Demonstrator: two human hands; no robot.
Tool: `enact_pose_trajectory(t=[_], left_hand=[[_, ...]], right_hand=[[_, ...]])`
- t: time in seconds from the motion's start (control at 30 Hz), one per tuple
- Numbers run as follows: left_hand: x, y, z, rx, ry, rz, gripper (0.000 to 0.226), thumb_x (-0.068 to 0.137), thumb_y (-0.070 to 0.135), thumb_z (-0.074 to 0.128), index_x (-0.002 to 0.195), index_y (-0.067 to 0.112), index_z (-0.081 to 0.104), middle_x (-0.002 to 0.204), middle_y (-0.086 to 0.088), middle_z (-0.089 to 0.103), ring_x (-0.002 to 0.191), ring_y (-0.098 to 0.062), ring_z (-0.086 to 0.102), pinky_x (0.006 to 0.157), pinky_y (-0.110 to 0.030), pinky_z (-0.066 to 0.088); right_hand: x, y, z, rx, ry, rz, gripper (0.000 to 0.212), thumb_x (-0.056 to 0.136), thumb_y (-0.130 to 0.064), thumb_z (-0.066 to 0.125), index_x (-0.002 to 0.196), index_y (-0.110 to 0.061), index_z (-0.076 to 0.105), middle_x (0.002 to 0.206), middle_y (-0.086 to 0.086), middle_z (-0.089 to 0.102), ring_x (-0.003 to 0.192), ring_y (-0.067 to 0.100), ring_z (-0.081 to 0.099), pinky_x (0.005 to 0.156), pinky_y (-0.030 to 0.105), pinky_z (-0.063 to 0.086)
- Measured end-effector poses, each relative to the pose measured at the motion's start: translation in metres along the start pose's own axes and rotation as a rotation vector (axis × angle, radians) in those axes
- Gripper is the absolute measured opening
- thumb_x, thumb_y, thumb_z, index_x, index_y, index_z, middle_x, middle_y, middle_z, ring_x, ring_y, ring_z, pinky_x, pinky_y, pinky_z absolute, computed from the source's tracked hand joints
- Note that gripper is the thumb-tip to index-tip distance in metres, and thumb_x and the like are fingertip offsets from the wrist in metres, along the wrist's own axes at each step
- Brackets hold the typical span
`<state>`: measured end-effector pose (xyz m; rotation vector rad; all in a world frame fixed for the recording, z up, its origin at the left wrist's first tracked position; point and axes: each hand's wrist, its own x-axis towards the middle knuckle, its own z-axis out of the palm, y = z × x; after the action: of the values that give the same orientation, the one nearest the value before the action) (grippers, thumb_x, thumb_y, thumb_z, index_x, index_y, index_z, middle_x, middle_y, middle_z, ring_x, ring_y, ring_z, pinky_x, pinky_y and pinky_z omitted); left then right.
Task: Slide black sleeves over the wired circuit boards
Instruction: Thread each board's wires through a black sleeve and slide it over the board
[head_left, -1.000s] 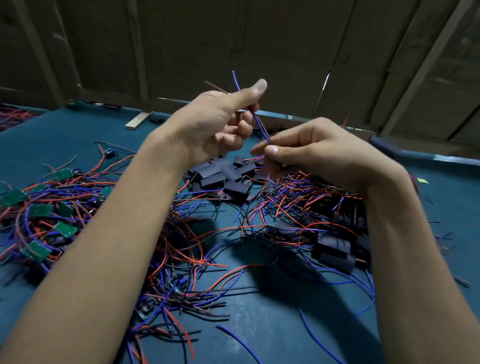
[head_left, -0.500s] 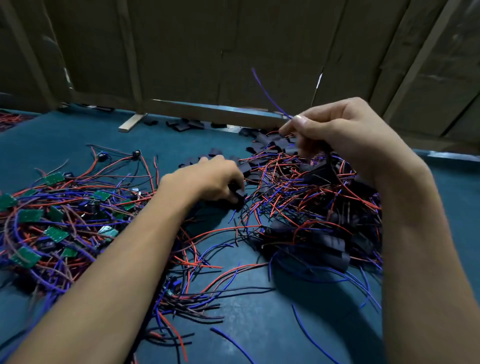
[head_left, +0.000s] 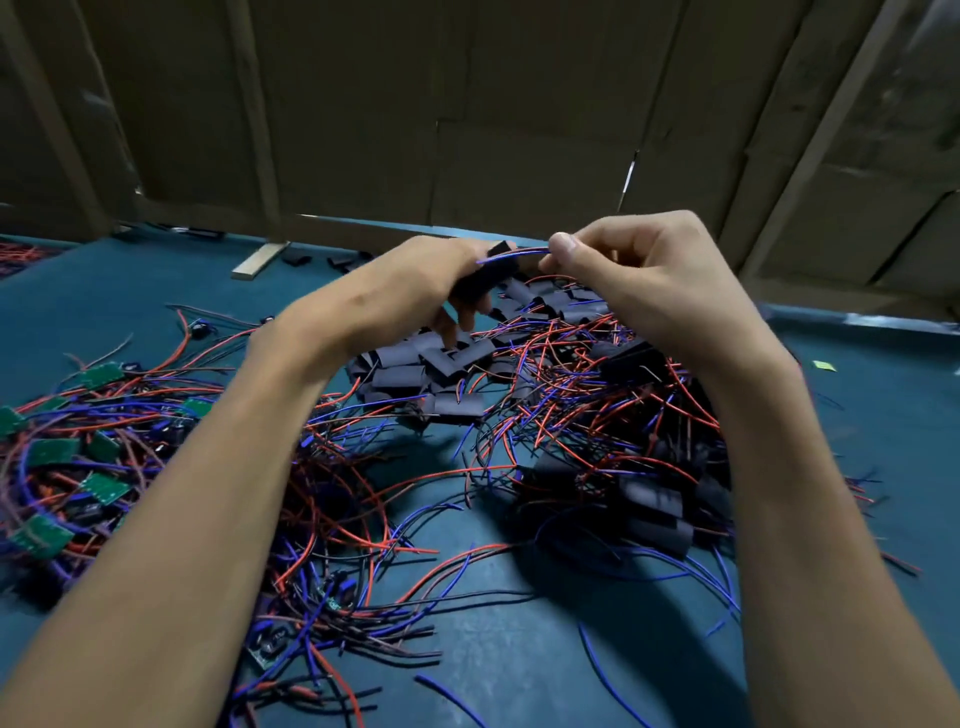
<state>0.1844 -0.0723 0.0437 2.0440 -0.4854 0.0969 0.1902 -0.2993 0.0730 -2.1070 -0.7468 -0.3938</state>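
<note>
A black sleeve (head_left: 488, 273) is gripped in the left hand (head_left: 431, 280), raised above the surface (head_left: 519, 649). Wire ends (head_left: 514, 253), pinched by the right hand (head_left: 634, 275), are held toward its mouth from 3 o'clock, lying roughly left-right.

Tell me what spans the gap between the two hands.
Head view: a blue wire bridges it, from the black sleeve in the left hand to the right hand.

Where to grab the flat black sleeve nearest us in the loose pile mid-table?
Pinch the flat black sleeve across its two long edges, from above. It lies flat on the teal table at the pile's near edge, top face exposed; red wires crowd its right end.
</note>
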Motion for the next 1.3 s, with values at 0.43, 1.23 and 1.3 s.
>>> enact_pose_trajectory(t=[0.43, 1.23, 1.3], left_hand=[[-0.012, 0.007, -0.015, -0.042, -0.113, 0.159, 0.03, 0.097, 0.015, 0.06, 0.128, 0.017, 0.062, 0.12, 0.002, 0.07, 0.118, -0.014, 0.065, 0.091, -0.038, 0.059], [-0.03, 0.009, -0.046, 0.493, 0.246, 0.199, 0.04, 0.08, 0.021, 0.083, 0.118, 0.021, 0.074, 0.1, 0.004, 0.075, 0.089, 0.001, 0.069, 0.081, -0.007, 0.048], [-0.029, 0.012, -0.041, 0.529, 0.204, 0.212, 0.041, 0.08, 0.025, 0.083, 0.12, 0.022, 0.074, 0.102, 0.002, 0.075, 0.094, -0.008, 0.07, 0.088, -0.025, 0.055]], right_hand=[[-0.001, 0.0, -0.005, 0.232, 0.252, -0.073, 0.005, 0.087, -0.022, 0.081, 0.084, -0.019, 0.079, 0.061, -0.018, 0.069, 0.058, -0.005, 0.056, 0.056, 0.013, 0.041], [0.003, 0.017, 0.002, 0.502, -0.129, 0.241, 0.026, 0.072, -0.029, 0.084, 0.089, -0.011, 0.075, 0.062, 0.006, 0.057, 0.042, 0.012, 0.039, 0.04, 0.019, 0.027], [0.001, 0.014, 0.004, 0.506, -0.214, 0.234, 0.027, 0.079, -0.026, 0.081, 0.102, -0.014, 0.079, 0.072, 0.008, 0.056, 0.053, 0.012, 0.037, 0.046, 0.024, 0.025]])
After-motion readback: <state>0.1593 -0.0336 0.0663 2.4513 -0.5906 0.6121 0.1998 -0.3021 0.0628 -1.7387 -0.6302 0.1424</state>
